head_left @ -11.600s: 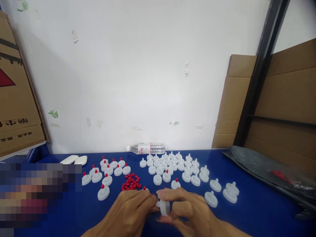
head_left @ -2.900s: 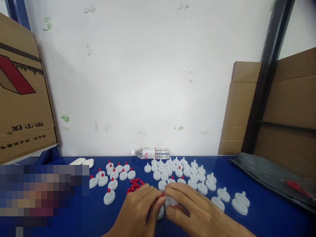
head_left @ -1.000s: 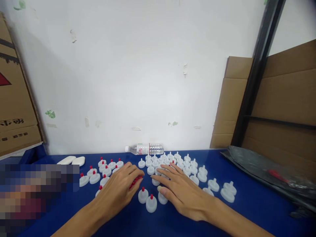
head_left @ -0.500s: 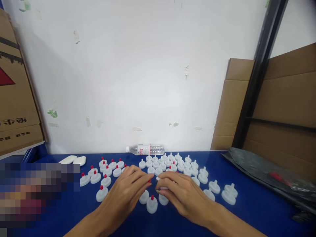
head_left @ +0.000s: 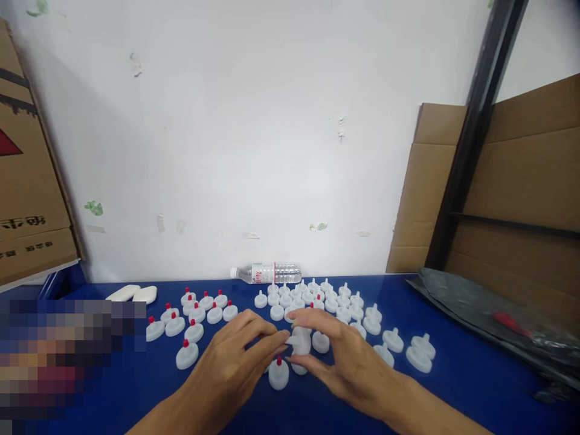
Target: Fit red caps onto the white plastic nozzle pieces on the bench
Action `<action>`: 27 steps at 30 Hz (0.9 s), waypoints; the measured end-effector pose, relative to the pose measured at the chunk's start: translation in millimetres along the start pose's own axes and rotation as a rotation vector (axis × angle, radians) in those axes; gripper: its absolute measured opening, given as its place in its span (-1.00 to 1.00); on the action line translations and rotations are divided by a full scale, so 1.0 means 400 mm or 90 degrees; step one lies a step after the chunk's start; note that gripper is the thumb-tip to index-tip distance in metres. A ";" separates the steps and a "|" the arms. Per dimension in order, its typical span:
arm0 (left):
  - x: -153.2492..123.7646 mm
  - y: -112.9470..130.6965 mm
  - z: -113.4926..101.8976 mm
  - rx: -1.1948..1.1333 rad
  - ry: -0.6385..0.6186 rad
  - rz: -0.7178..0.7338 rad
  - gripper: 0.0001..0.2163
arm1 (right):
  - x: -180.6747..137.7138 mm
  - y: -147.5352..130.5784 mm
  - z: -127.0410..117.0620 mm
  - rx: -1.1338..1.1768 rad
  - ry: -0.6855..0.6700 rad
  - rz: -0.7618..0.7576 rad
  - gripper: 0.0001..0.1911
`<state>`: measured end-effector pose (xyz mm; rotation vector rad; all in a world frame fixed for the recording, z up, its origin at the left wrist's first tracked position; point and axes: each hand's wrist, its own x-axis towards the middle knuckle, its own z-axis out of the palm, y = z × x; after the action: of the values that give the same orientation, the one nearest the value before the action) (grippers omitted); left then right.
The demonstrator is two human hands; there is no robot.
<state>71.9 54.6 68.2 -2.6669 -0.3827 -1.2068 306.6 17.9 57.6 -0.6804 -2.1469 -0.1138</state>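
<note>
White round plastic cap (head_left: 301, 342), nozzle pointing left, sits pinched in the right hand (head_left: 348, 362) just above the blue surface (head_left: 453, 386). Left hand (head_left: 235, 368) pinches something too small to tell at that nozzle; seating it squarely likely comes next.

cardboard box (head_left: 27, 205): upside-down printed characters, perhaps Chinese, unreadable | water bottle (head_left: 267, 273): label too small to read

Capped pieces (head_left: 194, 314) lie left of uncapped pieces (head_left: 344, 305), a bottle (head_left: 267, 273) behind both.
</note>
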 end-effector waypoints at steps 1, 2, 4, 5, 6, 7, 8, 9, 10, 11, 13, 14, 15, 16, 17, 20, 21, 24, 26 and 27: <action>0.000 0.002 -0.001 0.006 0.012 0.007 -0.74 | -0.002 0.003 -0.001 0.000 0.024 -0.008 -0.49; -0.001 0.004 -0.002 0.010 0.021 0.012 -0.74 | -0.002 0.005 -0.002 -0.001 0.037 -0.014 -0.48; -0.003 0.005 -0.002 0.018 0.029 0.020 -0.74 | -0.001 0.006 -0.004 -0.005 0.040 -0.027 -0.48; -0.004 0.005 -0.002 0.024 0.027 0.024 -0.73 | 0.001 0.005 -0.005 -0.004 0.037 -0.034 -0.49; -0.005 0.005 -0.001 0.032 0.024 0.028 -0.73 | 0.003 0.003 -0.005 0.000 0.037 -0.040 -0.50; -0.005 0.004 0.000 0.043 0.021 0.028 -0.73 | 0.004 0.001 -0.004 0.005 0.038 -0.043 -0.51; -0.005 0.004 0.002 0.054 0.019 0.024 -0.74 | 0.004 -0.002 -0.003 0.010 0.040 -0.043 -0.52; -0.005 0.004 0.005 0.063 0.018 0.018 -0.77 | 0.004 -0.005 -0.002 0.014 0.044 -0.039 -0.54; -0.004 0.004 0.008 0.067 0.019 0.011 -0.80 | 0.002 -0.007 0.000 0.018 0.047 -0.033 -0.55; -0.004 0.005 0.011 0.067 0.023 0.006 -0.83 | 0.000 -0.010 0.002 0.023 0.048 -0.027 -0.55; -0.003 0.007 0.017 0.050 0.028 0.006 -0.90 | -0.007 -0.013 0.005 0.029 0.045 -0.018 -0.54; -0.004 0.009 0.019 0.035 0.031 0.006 -0.90 | -0.009 -0.014 0.005 0.031 0.046 -0.017 -0.53; -0.004 0.012 0.021 0.020 0.032 0.002 -0.89 | -0.010 -0.016 0.005 0.030 0.046 -0.021 -0.53; -0.005 0.016 0.022 0.005 0.027 -0.008 -0.87 | -0.010 -0.018 0.004 0.028 0.046 -0.030 -0.54; -0.005 0.021 0.022 -0.009 0.021 -0.021 -0.84 | -0.009 -0.022 0.003 0.023 0.048 -0.043 -0.57; -0.006 0.038 0.017 -0.045 -0.009 -0.063 -0.78 | 0.001 -0.035 -0.001 -0.004 0.052 -0.081 -0.69; -0.006 0.043 0.014 -0.056 -0.018 -0.076 -0.78 | 0.004 -0.039 -0.002 -0.013 0.057 -0.090 -0.71; -0.007 0.051 0.009 -0.091 -0.046 -0.116 -0.77 | 0.009 -0.047 -0.001 -0.039 0.074 -0.102 -0.73; -0.007 0.050 0.009 -0.126 -0.069 -0.143 -0.76 | 0.007 -0.047 0.000 -0.056 0.076 -0.108 -0.75; -0.007 0.049 0.009 -0.147 -0.080 -0.153 -0.76 | 0.005 -0.046 0.000 -0.068 0.074 -0.113 -0.75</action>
<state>78.7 36.4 62.3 -2.9750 -0.6364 -1.2160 296.3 3.0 61.9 -0.5281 -2.0965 -0.3573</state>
